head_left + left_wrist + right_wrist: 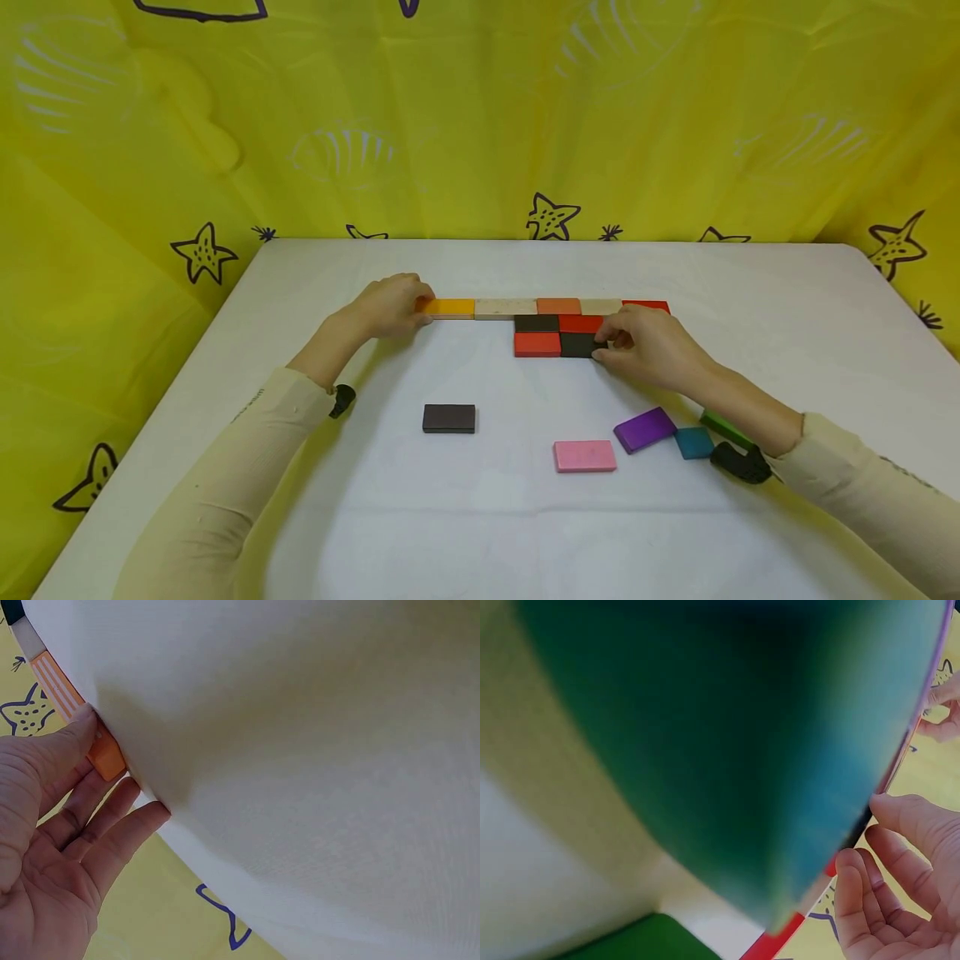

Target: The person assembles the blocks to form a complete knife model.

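Observation:
Flat rectangular blocks form a long back row on the white table. At its left end my left hand [392, 307] pinches a yellow-orange block [453, 308] between thumb and fingers; the left wrist view shows white stripes on the orange block [64, 688]. Beyond it run a cream block [506, 309], an orange one, another cream one and a red block [647, 305]. Four blocks, dark and red in checker order, lie in front of this row. My right hand [654, 346] pinches the right end of the front black block [579, 345], beside a red block [537, 344].
Loose blocks lie nearer the person: a dark one [449, 419], a pink one [585, 457], a purple one [645, 430], a teal one [694, 443] and a green one [726, 428] under the right forearm. A yellow patterned cloth [465, 117] hangs behind the table.

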A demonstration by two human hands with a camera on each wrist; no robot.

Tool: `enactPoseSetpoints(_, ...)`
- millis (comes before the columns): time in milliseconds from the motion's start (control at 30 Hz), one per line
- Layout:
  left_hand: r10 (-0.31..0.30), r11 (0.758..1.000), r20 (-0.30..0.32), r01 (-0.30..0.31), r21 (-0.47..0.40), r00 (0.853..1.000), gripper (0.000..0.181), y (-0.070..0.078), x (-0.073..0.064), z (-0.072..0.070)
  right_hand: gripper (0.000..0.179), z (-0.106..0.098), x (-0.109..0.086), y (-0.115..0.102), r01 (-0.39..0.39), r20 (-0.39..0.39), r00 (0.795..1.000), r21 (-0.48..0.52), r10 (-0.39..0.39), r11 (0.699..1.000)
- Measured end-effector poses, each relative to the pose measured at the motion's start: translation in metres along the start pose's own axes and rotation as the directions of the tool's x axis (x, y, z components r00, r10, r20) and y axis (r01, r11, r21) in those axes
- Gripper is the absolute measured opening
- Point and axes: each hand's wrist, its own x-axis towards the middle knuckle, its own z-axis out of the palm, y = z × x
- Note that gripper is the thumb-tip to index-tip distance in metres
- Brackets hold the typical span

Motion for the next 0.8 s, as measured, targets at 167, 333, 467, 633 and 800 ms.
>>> enactPoseSetpoints(167,0.0,1.0,0.0,0.0,-0.002,1.0,0.031,0.0,0.0,0.0,0.014,-0.001,0.0,-0.001,-0.004,0.001,1.0,0.0,0.004,1.0)
enactPoseSetpoints(333,0.001,1.0,0.002,-0.001,-0.009,1.0,0.031,-0.001,-0.001,0.001,0.009,0.002,-0.003,-0.004,0.004,-0.018,1.0,-0.007,-0.004,1.0)
enactPoseSetpoints(467,-0.001,1.0,0.008,0.001,-0.01,1.0,0.031,-0.001,-0.001,0.003,0.007,0.004,-0.008,-0.01,0.019,-0.033,0.999,0.008,-0.019,1.0)
enactPoseSetpoints(633,-0.002,1.0,0.003,0.002,-0.004,1.0,0.03,0.0,-0.001,0.003,0.008,0.006,-0.011,-0.021,0.056,-0.033,0.998,0.057,-0.055,0.997)
enactPoseSetpoints(800,-0.005,1.0,0.0,0.005,-0.002,1.0,0.031,0.001,-0.001,0.0,0.009,0.011,-0.011,-0.036,0.085,-0.013,0.996,0.093,-0.084,0.992)
